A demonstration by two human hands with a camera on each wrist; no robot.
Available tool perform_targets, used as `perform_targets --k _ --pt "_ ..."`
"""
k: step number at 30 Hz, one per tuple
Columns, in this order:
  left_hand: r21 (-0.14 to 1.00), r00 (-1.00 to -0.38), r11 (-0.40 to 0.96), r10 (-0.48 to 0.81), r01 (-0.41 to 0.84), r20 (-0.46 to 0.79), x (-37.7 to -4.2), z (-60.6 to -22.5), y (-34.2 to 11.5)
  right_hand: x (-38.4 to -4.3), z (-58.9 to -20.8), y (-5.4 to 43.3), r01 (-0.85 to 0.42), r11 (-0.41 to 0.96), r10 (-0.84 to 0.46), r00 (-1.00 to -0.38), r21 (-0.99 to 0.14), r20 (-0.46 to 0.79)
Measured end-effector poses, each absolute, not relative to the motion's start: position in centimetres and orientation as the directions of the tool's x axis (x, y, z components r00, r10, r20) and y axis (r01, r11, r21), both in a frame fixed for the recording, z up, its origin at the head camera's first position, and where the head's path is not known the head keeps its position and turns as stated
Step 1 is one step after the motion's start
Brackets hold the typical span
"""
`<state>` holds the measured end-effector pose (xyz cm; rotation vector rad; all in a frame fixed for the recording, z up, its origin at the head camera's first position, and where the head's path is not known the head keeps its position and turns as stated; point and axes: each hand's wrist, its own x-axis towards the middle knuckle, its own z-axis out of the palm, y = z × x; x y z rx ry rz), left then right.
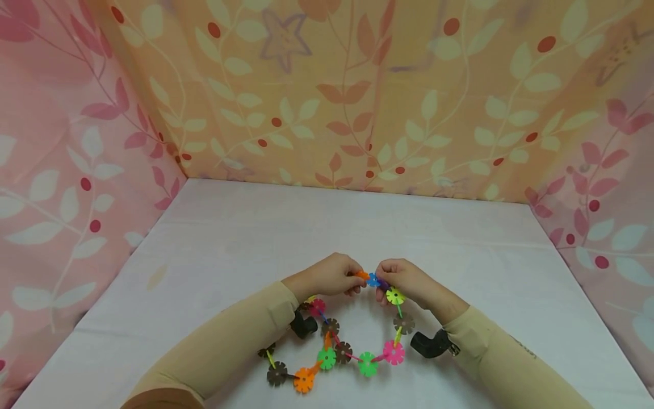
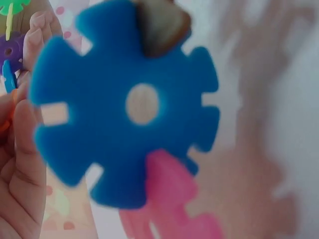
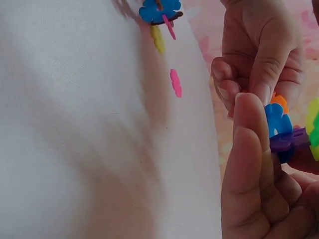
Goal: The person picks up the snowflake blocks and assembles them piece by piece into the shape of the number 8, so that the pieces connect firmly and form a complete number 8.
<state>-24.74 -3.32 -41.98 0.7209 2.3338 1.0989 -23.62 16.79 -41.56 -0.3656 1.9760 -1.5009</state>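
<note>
My left hand [image 1: 334, 274] pinches an orange snowflake disc [image 1: 362, 275] between thumb and fingers. Slotted to it is a blue disc [image 1: 374, 279], followed by a purple disc [image 3: 289, 140]. On the other side, my right hand [image 1: 409, 282] grips the chain at the blue and purple discs, its fingers partly hiding them. From there the chain of discs hangs in a loop through a yellow-green disc [image 1: 395, 296], a pink disc [image 1: 394, 353] and a green disc [image 1: 368, 364]. Close to the left wrist camera is another blue disc [image 2: 99, 124] with pink and brown pieces in its slots.
A second string of discs, with an orange disc [image 1: 304, 380] and a dark brown disc [image 1: 277, 374], curves below the left forearm. Black wrist cameras hang under both sleeves, the right one [image 1: 430, 345] beside the loop. Patterned cloth walls [image 1: 327, 113] enclose the white table [image 1: 357, 221].
</note>
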Motion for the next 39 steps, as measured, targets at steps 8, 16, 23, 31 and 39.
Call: perform_targets --k 8,16,23,31,39 --pt "0.622 -0.773 0.665 0.618 0.414 -0.146 -25.6 -41.2 -5.9 -23.6 -41.5 16.8 0.155 0.326 -0.542 -0.777 -0.933 -0.319" --pt "0.432 -0.875 0.857 0.413 0.28 -0.253 -26.5 -41.7 -11.4 -23.7 -42.2 17.1 0.116 0.329 -0.594 -0.746 -0.937 -0.301" --pt "0.388 -0.85 0.875 0.42 0.288 -0.318 -27.0 -43.3 -11.8 -24.2 -42.5 17.2 0.03 0.387 -0.637 -0.714 -0.922 -0.29" --pt "0.313 -0.836 0.884 0.443 0.347 -0.325 -27.0 -43.3 -10.7 -24.0 -41.9 17.1 -0.18 0.458 -0.698 -0.679 -0.87 -0.226" --pt "0.306 -0.849 0.901 0.404 0.306 -0.34 -27.2 -43.1 -10.0 -23.9 -41.7 16.9 -0.369 0.48 -0.724 -0.679 -0.796 -0.121"
